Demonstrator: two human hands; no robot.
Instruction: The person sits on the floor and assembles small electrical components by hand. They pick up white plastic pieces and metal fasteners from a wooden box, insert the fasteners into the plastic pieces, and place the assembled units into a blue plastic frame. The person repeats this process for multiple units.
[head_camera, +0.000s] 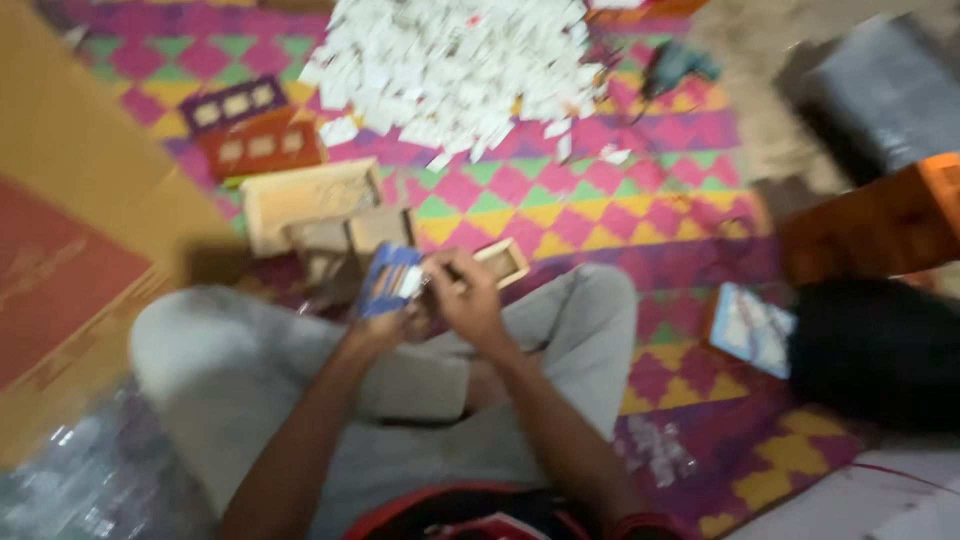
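left hand (385, 325) raised over lap, fingers gripping blue packet (388, 280) | right hand (468, 295) beside packet, fingers pinching its white edge | blurred

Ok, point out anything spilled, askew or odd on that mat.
The white paper pieces lie in a loose, scattered heap on the patterned mat, with strays drifting off its lower edge. The small boxes by the knee sit at mixed angles. The picture is blurred, so finer damage can't be judged.

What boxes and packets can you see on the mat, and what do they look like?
Blue packet: flat, blue and white, in the left hand, the right hand touching it.
Small cartons: open, tan, just beyond the hands.
Tray boxes: purple and red-brown, with pale squares, upper left.
White pile: many small pieces, top centre.
Flat packet: blue-white, right.
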